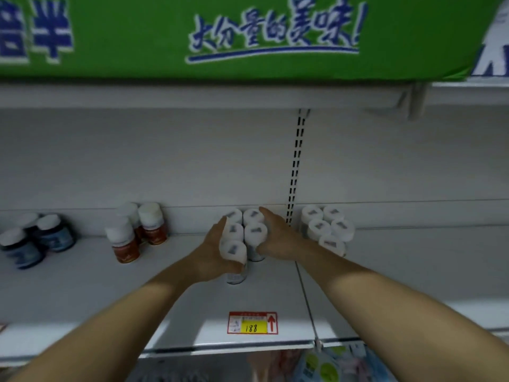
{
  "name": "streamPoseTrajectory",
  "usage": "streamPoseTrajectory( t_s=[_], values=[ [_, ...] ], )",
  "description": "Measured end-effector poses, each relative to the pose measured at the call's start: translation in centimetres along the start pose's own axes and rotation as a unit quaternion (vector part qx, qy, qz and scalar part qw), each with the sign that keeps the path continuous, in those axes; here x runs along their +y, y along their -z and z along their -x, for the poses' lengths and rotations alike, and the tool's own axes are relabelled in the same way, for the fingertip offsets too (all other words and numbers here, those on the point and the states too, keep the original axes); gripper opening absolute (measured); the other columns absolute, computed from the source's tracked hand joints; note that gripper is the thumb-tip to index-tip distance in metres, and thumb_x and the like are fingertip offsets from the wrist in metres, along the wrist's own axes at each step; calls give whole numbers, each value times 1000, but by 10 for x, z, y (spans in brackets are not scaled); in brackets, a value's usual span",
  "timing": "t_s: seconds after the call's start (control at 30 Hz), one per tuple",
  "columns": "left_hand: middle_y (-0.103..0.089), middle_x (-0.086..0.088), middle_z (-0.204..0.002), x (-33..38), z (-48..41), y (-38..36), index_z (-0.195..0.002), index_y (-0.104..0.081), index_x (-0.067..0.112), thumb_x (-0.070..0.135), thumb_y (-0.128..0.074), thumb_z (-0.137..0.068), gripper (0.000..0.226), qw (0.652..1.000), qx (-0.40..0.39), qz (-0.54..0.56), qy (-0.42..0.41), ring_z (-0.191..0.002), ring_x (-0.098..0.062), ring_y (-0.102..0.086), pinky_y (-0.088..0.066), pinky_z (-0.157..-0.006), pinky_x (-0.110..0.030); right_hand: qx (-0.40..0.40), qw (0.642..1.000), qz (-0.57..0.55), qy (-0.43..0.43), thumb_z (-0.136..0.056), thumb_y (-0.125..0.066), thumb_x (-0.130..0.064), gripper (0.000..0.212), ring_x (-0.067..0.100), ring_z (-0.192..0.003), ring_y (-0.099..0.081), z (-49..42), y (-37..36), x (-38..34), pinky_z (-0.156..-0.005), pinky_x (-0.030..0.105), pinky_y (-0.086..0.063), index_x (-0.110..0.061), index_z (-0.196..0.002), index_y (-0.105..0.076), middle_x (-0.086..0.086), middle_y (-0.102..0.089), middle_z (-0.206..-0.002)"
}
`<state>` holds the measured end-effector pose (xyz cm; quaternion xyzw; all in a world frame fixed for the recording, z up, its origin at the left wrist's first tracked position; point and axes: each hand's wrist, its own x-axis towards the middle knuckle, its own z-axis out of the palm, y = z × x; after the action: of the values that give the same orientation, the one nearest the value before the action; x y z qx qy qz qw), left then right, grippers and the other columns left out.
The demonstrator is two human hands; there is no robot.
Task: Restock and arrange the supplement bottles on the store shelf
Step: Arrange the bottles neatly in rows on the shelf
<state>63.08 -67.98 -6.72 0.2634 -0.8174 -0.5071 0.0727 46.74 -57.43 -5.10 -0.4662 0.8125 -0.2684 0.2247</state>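
Shelf (190, 304): white, bare from the front edge up to the groups of bottles.
Open room: wide free strip toward the front edge; a broad gap left of the middle group, a narrower gap to its right.
Supplement bottles (256, 232): five, in the middle of the shelf near the back edge, between both grips; three in the left row, two in the right row, touching.
Axis: long axis upright, white caps up; rows run from back to front.
Left grip (217, 249): fingers laid along the left row, thumb curled round the front bottle.
Right grip (278, 238): fingers straight, pressed flat against the right row.
Red-label bottles (125, 244): upright, left of the middle group, apart.
Blue-label bottles (35, 241): upright, near the left edge.
White-cap group (326, 228): five, upright, just right of the right grip.
Price tag (252, 323): on the front edge, reads 188.
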Motion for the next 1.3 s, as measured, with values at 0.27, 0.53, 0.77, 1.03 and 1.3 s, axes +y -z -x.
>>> streamPoseTrajectory(
  t_s=[0.27, 0.53, 0.77, 1.03, 1.3],
  values=[
    [-10, 7, -151, -10, -15, -2, -147, 6, 25, 28, -80, -54, 127, 999, -7, -48, 2, -135, -8, -20, -25, -107, -25, 0, 1000, 18, 16, -78, -68, -16, 86, 28, -138, -26, -24, -28, 12, -112, 36, -28, -13, -148, -17, 11, -20, -151],
    [4, 4, -155, -8, -23, 0, -147, 6, 23, 26, -77, -58, 122, 995, -24, -92, 29, -141, -12, -11, -22, -108, -24, -29, 999, 21, 35, -81, -70, -17, 94, 29, -142, -17, -25, -26, 17, -111, 30, -21, -15, -149, -5, 13, -1, -155],
    [2, 9, -157, 3, -7, 38, -146, 8, 35, 41, -81, -60, 123, 995, 0, -102, 16, -145, -13, -4, -18, -118, -41, -18, 998, 32, 51, -87, -54, -6, 80, 26, -146, -5, -29, 3, -16, -114, 36, -24, -32, -148, -10, 4, 9, -158],
    [7, 5, -158, -9, 26, 140, -147, 1, 34, 30, -76, -73, 107, 981, 114, -156, -33, -145, -12, 0, -9, -117, -32, 4, 995, -10, 98, -87, -60, -23, 79, 18, -146, -1, -43, -38, -90, -118, 36, -13, -31, -149, -11, 1, 0, -159],
    [3, 4, -158, -85, 52, 224, -148, 5, 31, 22, -80, -70, 115, 990, 115, -75, 6, -145, -15, -5, -20, -116, -38, 35, 998, -14, 56, -83, -67, -24, 83, 22, -141, -23, -55, -113, -169, -109, 30, -26, -17, -148, -17, 8, -19, -155]
  ],
)
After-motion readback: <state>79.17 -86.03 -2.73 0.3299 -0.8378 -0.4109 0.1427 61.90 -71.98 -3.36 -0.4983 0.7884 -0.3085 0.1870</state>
